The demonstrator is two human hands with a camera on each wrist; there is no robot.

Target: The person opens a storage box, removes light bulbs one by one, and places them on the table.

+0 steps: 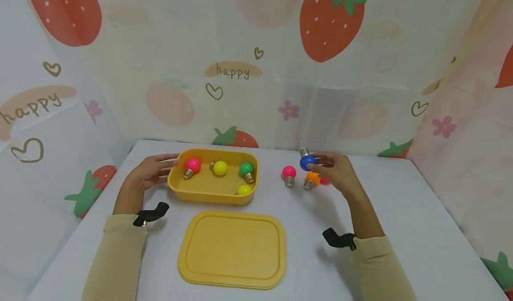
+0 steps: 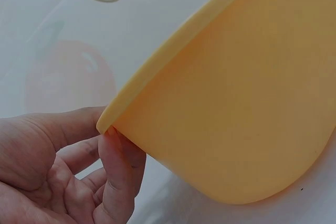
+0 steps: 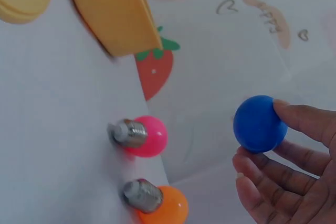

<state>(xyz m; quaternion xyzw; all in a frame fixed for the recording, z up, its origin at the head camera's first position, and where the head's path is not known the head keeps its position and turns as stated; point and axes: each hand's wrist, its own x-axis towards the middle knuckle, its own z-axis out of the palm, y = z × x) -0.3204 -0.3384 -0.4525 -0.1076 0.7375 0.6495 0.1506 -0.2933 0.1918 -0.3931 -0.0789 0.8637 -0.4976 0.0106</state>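
Both wrist views crop the yellow box at the edges.

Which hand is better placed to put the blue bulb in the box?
Probably the right hand: it pinches the blue bulb. The left hand holds the box by its rim, at the end away from the bulb.

The head view looks down toward 12 o'clock from well back. The left wrist view looks closely at the 9 o'clock end of the yellow box; the right wrist view, rolled sideways, faces the blue light bulb from nearby. All three share the box.
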